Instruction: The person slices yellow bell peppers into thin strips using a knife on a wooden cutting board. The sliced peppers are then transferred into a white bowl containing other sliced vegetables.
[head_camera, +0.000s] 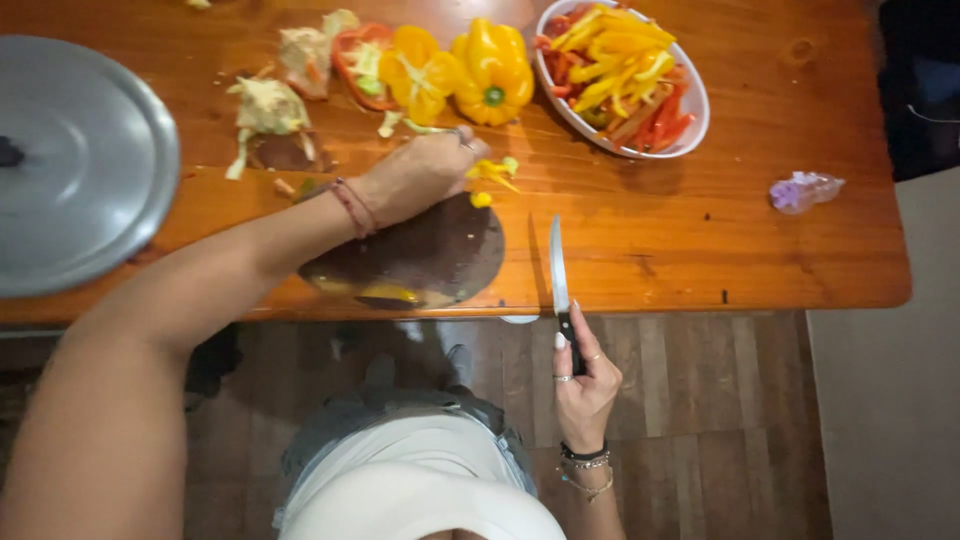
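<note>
My left hand (425, 170) reaches across the dark round cutting board (440, 262) and pinches yellow pepper scraps (495, 170) at the board's far edge. A small yellow bit (481, 199) lies on the board beside my fingers. My right hand (585, 375) is off the table's near edge, gripping the black handle of a knife (558, 268) whose blade points away over the wood. A whole yellow pepper (494, 72) and a cut yellow pepper (420, 72) lie beyond my left hand.
A white oval dish (695, 105) of red and yellow pepper strips stands at the back right. Pepper cores and trimmings (270, 105) lie at the back left. A large metal lid (85, 165) covers the left end. A crumpled purple wrapper (805, 190) lies near the right edge.
</note>
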